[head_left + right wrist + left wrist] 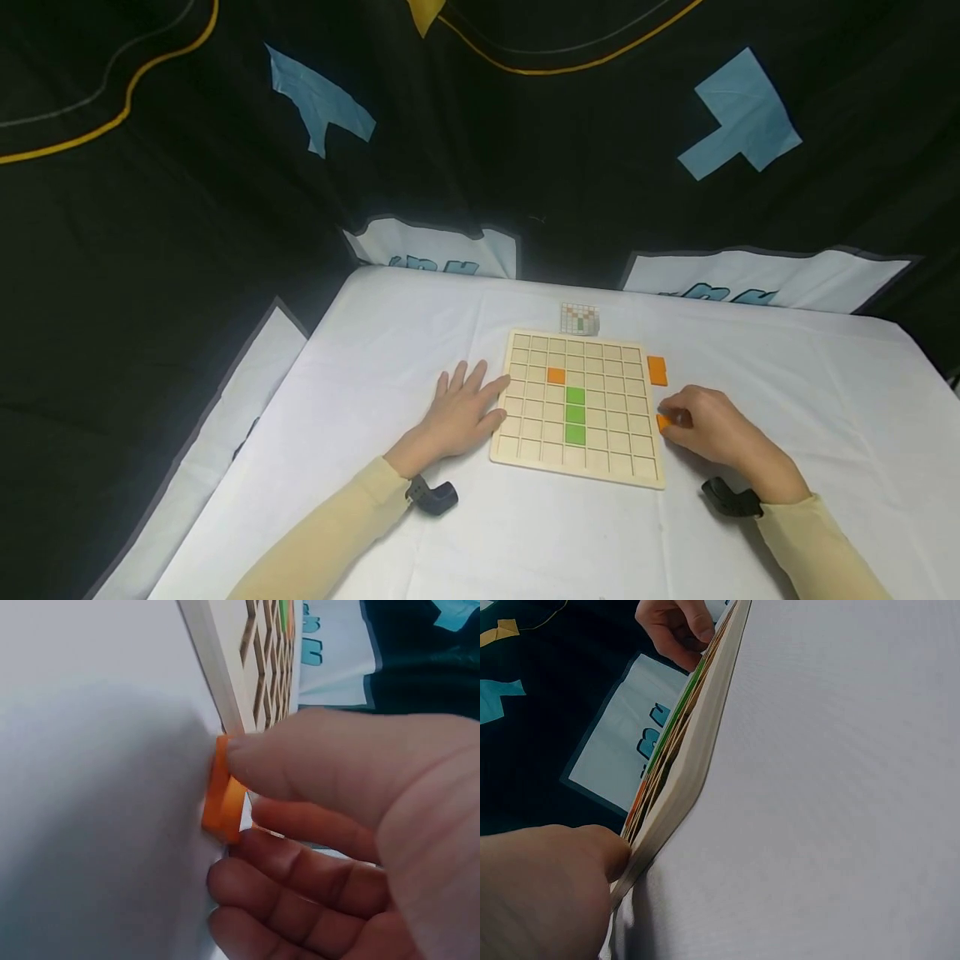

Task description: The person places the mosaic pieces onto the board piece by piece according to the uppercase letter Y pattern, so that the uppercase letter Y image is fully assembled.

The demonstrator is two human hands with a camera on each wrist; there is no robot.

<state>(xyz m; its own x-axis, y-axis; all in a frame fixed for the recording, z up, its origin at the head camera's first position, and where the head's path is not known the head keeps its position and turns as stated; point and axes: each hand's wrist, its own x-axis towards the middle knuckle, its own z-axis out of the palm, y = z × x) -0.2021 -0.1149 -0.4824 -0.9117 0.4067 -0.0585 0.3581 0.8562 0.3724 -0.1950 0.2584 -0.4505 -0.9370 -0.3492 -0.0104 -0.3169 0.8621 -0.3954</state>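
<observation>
A wooden grid board (540,452) lies flat on the table. One orange tile (556,376) sits in a cell left of its middle, and a column of green tiles (575,414) runs below and to the right of it. My left hand (457,417) lies spread at the board's left edge, its thumb and index fingertip touching the frame. Beside the right edge, my right hand (708,423) pinches an orange tile (217,795) between thumb and fingers, close to the tablecloth. Its fingers partly hide that tile in the head view.
Above the board lies a small card (580,319) printed with a coloured grid pattern. More orange (657,371) rests on the cloth by the board's upper right edge. A white cloth (555,533) covers the table; a dark curtain (525,167) hangs behind it.
</observation>
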